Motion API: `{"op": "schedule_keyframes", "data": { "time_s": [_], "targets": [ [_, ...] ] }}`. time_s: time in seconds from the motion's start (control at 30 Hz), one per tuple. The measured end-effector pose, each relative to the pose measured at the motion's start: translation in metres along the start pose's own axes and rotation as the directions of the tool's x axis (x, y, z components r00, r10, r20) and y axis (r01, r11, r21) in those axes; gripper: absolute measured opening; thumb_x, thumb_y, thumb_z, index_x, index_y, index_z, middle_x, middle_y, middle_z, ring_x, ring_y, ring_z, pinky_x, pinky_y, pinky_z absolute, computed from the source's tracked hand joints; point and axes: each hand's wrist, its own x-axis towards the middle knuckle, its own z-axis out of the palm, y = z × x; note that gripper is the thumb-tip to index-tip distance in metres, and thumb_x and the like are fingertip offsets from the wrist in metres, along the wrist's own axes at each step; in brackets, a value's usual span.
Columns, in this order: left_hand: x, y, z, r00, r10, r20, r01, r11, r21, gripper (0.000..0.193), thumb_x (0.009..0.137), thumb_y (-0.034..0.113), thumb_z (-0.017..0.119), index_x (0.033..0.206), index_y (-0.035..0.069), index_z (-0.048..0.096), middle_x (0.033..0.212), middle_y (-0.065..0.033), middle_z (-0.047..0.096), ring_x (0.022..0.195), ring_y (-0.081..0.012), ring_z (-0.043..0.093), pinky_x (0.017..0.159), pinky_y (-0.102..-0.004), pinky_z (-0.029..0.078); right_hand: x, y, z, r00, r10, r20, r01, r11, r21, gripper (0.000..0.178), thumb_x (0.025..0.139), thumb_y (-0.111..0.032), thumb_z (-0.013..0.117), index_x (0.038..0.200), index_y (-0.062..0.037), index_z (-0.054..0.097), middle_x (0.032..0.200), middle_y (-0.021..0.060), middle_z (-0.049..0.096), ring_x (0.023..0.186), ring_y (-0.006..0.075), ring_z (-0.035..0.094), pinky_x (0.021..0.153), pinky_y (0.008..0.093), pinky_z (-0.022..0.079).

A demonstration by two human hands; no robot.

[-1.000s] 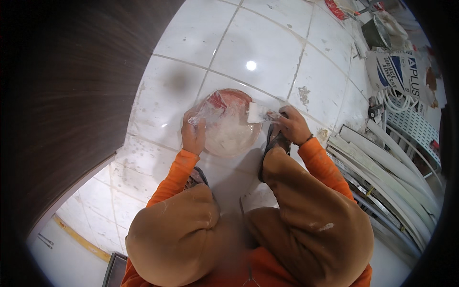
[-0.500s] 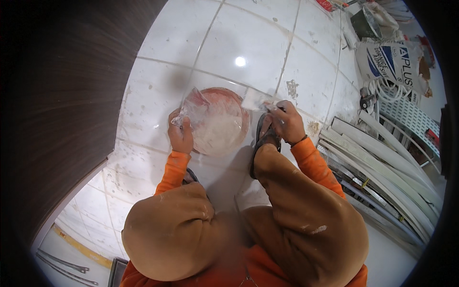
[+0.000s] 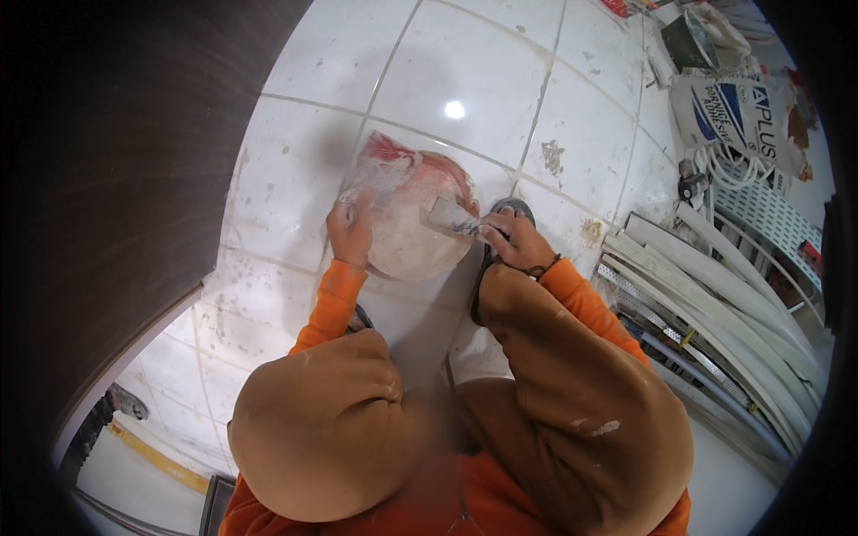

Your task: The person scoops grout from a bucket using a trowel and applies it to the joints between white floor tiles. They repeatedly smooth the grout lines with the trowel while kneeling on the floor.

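A round reddish basin (image 3: 466, 183) stands on the tiled floor between my feet, with a pale, whitish mix (image 3: 413, 239) inside. At its left rim my left hand (image 3: 349, 230) is closed on a clear plastic bag (image 3: 384, 168) with red print, which lies over the basin's far left edge. My right hand (image 3: 518, 239) grips the handle of a putty knife (image 3: 452, 215) from the right side. Its broad, whitened blade points left over the mix; whether it touches the mix I cannot tell.
Long white strips and metal profiles (image 3: 715, 295) lie stacked at the right. Behind them are a printed sack (image 3: 737, 116), a cable coil (image 3: 737, 170) and a dark bucket (image 3: 688, 43). A dark brown panel (image 3: 134, 152) borders the left. A shoe-like shape (image 3: 128, 402) shows at lower left.
The putty knife has moved left from beside the basin to over the mix. The bag has spread further toward the far rim. A dark shoe-like shape has appeared at the lower left.
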Motion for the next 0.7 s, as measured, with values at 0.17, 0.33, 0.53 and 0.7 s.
{"op": "schedule_keyframes", "data": {
  "time_s": [0.17,0.33,0.53,0.7],
  "targets": [
    [0.001,0.017,0.001,0.998,-0.023,0.059,0.025,0.999,-0.025,0.035,0.096,0.030,0.068,0.106,-0.004,0.068,0.098,-0.0022,0.067,0.090,-0.0091,0.056,0.081,-0.0248,0.045,0.005,-0.002,0.009,0.999,0.039,-0.013,-0.039,0.998,0.040,0.028,0.097,-0.028,0.054,0.109,-0.0074,0.069,0.080,0.0188,0.063,0.077,0.0340,0.063,0.069,0.0409,0.048],
    [0.012,0.057,0.004,0.985,0.169,0.043,-0.161,0.976,-0.149,0.035,0.096,0.029,0.068,0.109,-0.003,0.068,0.099,-0.0024,0.066,0.088,-0.0096,0.056,0.079,-0.0235,0.045,0.048,-0.057,-0.028,0.995,0.045,0.092,-0.034,0.992,-0.125,0.027,0.095,-0.024,0.055,0.109,-0.0082,0.071,0.084,0.0201,0.066,0.084,0.0349,0.067,0.072,0.0471,0.050],
    [0.023,0.068,0.007,0.988,0.146,0.049,-0.135,0.975,-0.178,0.044,0.096,0.025,0.069,0.126,-0.005,0.061,0.106,-0.0041,0.067,0.091,-0.0086,0.057,0.082,-0.0236,0.047,0.067,-0.129,-0.028,0.980,-0.105,0.169,0.160,0.921,-0.356,0.030,0.088,-0.013,0.055,0.113,-0.0003,0.064,0.091,0.0233,0.063,0.079,0.0385,0.067,0.067,0.0462,0.055],
    [0.035,0.069,0.002,0.999,-0.024,-0.026,0.024,1.000,0.002,0.044,0.094,0.032,0.071,0.117,-0.005,0.066,0.089,-0.0003,0.064,0.077,-0.0061,0.051,0.067,-0.0209,0.043,0.061,-0.155,-0.007,0.966,-0.146,0.215,0.215,0.914,-0.344,0.031,0.085,-0.009,0.054,0.113,0.0036,0.061,0.093,0.0253,0.059,0.072,0.0375,0.067,0.063,0.0439,0.055]
  ]
}}
